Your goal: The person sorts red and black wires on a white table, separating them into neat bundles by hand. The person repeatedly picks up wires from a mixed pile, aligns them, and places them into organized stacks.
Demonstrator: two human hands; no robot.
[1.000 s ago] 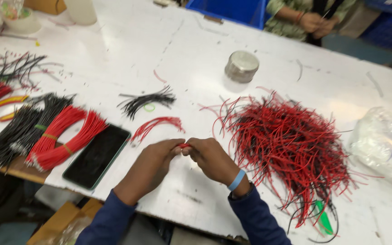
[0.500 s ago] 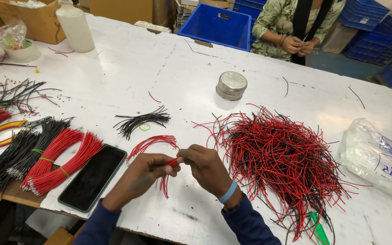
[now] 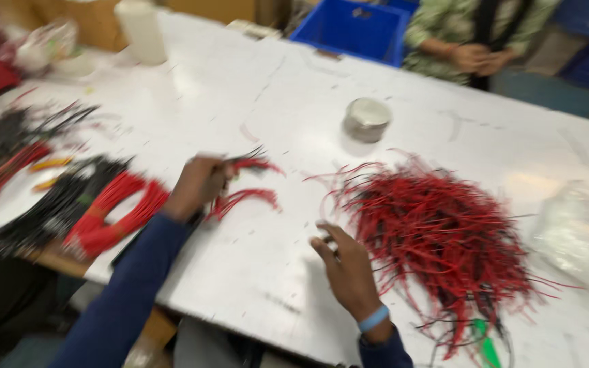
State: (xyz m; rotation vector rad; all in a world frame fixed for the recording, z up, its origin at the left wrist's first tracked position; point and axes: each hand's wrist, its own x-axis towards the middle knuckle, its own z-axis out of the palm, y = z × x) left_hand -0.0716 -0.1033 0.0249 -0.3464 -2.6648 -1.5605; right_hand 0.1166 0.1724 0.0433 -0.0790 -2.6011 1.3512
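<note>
On the white table [image 3: 253,88], the left hand [image 3: 199,185] pinches a few red wires [image 3: 257,165] above a small red bundle [image 3: 243,201]. Right hand [image 3: 349,269], fingers spread and empty, hovers just beside the large red wire pile [image 3: 438,232].

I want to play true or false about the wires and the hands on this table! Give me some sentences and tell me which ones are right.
1. The left hand is at a small bunch of red wires. True.
2. The big pile of red wires lies beside the right hand. True.
3. The right hand is closed around a bottle. False: it is open, with spread fingers, and holds nothing that shows.
4. The round metal tin sits on top of the big pile. False: it stands on the white table, apart from the pile.
5. A blue bin is at the far edge of the table. True.
</note>
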